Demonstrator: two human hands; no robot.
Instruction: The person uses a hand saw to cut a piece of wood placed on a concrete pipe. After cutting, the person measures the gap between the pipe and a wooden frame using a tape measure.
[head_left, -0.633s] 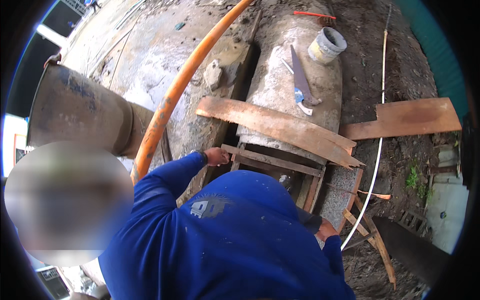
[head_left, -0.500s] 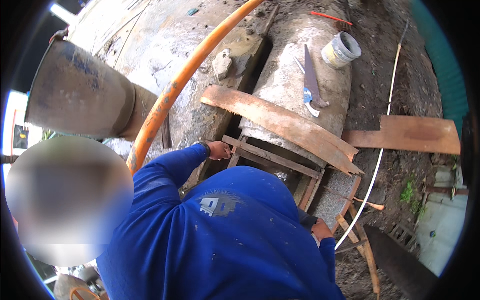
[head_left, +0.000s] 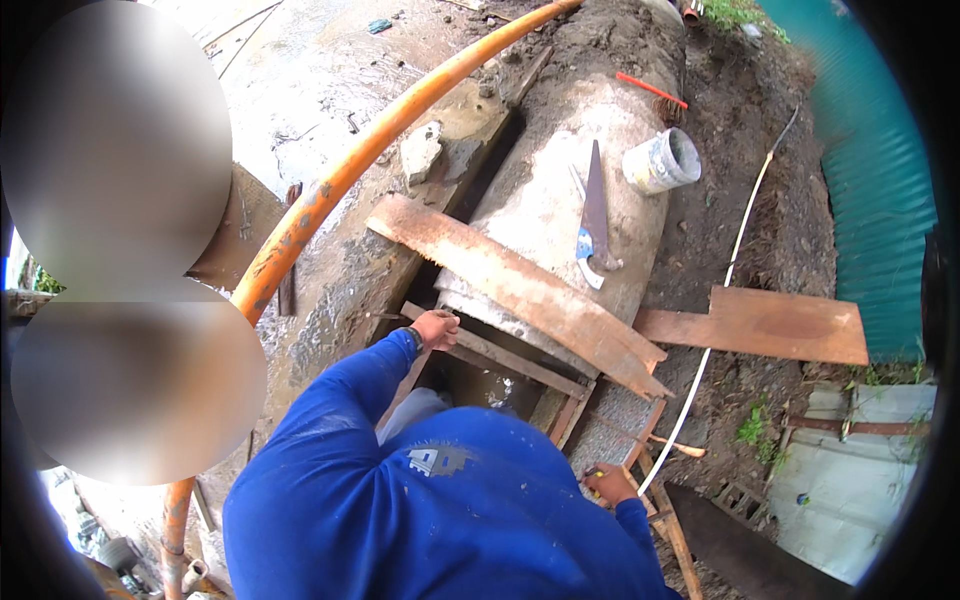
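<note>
Left hand (head_left: 436, 330) shifted along wooden strip (head_left: 522, 364), right hand (head_left: 610, 485) lower, both grips unclear, bucket (head_left: 649, 166) (contents indistinct)

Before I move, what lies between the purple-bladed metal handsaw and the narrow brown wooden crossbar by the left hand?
In the head view, between handsaw and crossbar lies the long brown wooden plank, with grey concrete on both sides.
</note>
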